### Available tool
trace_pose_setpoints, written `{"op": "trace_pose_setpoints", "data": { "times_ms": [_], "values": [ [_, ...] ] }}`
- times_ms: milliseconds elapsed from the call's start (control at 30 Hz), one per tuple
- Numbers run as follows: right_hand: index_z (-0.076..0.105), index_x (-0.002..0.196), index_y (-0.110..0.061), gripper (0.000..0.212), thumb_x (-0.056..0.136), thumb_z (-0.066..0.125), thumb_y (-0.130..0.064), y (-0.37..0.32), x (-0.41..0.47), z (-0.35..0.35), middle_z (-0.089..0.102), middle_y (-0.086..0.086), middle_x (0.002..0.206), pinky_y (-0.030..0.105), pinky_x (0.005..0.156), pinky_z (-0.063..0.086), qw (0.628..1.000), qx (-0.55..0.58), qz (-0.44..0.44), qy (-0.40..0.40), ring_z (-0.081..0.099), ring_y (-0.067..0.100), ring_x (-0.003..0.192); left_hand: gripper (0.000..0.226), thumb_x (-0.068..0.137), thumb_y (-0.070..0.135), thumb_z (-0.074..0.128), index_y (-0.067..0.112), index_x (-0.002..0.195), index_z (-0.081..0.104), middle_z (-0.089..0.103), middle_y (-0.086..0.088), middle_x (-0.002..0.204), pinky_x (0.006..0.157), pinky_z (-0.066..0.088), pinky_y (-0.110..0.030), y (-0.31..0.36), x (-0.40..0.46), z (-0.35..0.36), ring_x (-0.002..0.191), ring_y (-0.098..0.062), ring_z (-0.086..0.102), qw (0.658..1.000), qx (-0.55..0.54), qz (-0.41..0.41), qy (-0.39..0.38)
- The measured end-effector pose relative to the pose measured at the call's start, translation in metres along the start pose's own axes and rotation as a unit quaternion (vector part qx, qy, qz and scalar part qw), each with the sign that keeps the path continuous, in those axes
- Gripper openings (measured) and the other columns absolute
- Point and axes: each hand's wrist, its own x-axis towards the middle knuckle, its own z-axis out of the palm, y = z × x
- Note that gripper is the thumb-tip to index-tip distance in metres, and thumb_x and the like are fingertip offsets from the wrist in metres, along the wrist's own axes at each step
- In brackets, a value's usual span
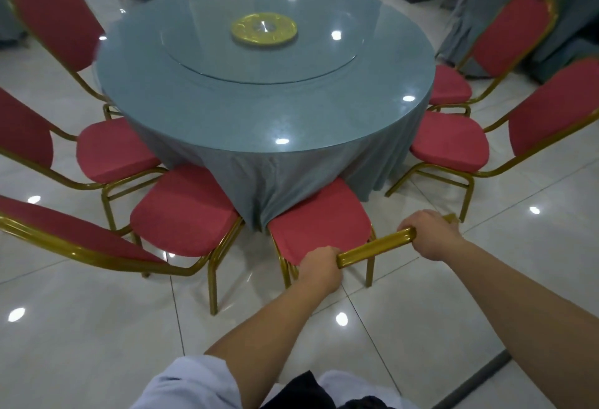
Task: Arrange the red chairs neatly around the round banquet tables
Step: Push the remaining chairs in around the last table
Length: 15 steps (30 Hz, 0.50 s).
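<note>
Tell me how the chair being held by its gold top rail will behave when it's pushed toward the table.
The held chair probably stays stiff: its frame looks like metal tube. It likely slides easily, since the tiled floor is glossy. With the left hand and right hand gripping high on the backrest rail, it may tip forward if a leg catches.

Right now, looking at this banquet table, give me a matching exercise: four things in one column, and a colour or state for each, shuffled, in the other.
Things:
1. tablecloth
2. centre disc
3. left hand
4. chair seat

Colours or states:
A. red, front edge pushed into the hanging cloth
B. gold, on the glass turntable
C. grey-blue, draped to the floor
D. gripping the gold chair-back rail

Pairs: 1-C, 2-B, 3-D, 4-A
</note>
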Motion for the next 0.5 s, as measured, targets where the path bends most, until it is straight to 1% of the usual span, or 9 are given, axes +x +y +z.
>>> {"op": "trace_pose_setpoints", "data": {
  "times_ms": [100,167,233,300,400,500],
  "values": [
    [0.067,0.089,-0.040,0.035,0.088,0.055,-0.007,-0.007,0.006,0.004,0.058,-0.010,0.092,0.052,0.095,0.043,1.000,-0.005,0.004,0.019,0.046,0.014,0.098,0.019,0.092,0.008,0.053,0.023,0.096,0.064,0.062,0.001,0.085,0.069,0.048,-0.033,-0.007,0.000,0.000,0.079,-0.020,0.060,1.000,0.012,-0.001,0.005],
    [0.067,0.092,-0.038,0.030,0.088,0.060,-0.009,-0.017,0.010,0.006,0.057,-0.009,0.089,0.052,0.093,0.047,0.999,-0.016,0.014,0.034,0.046,0.015,0.095,0.018,0.092,0.011,0.053,0.026,0.093,0.062,0.058,0.004,0.082,0.067,0.045,-0.031,-0.012,0.002,-0.008,0.077,-0.018,0.058,1.000,0.018,0.002,0.011],
    [0.065,0.092,-0.037,0.026,0.087,0.062,-0.012,-0.025,0.012,0.008,0.055,-0.009,0.087,0.051,0.093,0.046,0.999,-0.014,0.021,0.047,0.049,0.017,0.097,0.019,0.093,0.014,0.055,0.031,0.092,0.061,0.056,0.007,0.078,0.067,0.047,-0.031,-0.019,0.005,-0.014,0.078,-0.018,0.060,1.000,0.019,0.006,0.015],
    [0.063,0.093,-0.038,0.024,0.088,0.063,-0.014,-0.029,0.011,0.008,0.055,-0.009,0.087,0.050,0.093,0.045,0.998,-0.014,0.022,0.054,0.049,0.017,0.099,0.021,0.092,0.015,0.057,0.033,0.100,0.065,0.057,0.008,0.079,0.069,0.049,-0.032,-0.021,0.007,-0.019,0.079,-0.018,0.061,1.000,0.014,0.004,0.009],
    [0.064,0.093,-0.036,0.020,0.089,0.063,-0.016,-0.028,0.011,0.007,0.053,-0.009,0.084,0.048,0.091,0.048,0.998,-0.020,0.024,0.049,0.044,0.014,0.091,0.029,0.092,0.013,0.057,0.033,0.111,0.066,0.059,0.008,0.083,0.070,0.049,-0.030,-0.023,0.008,-0.021,0.080,-0.017,0.061,1.000,0.007,0.014,-0.006],
    [0.062,0.084,-0.034,0.018,0.089,0.063,-0.017,-0.032,0.004,0.009,0.053,-0.009,0.078,0.048,0.088,0.050,0.997,-0.016,0.036,0.060,0.045,0.014,0.087,0.033,0.092,0.010,0.056,0.033,0.114,0.066,0.060,0.008,0.087,0.074,0.051,-0.032,-0.027,0.007,-0.022,0.083,-0.017,0.061,1.000,-0.007,0.017,-0.021]
  ]
}}
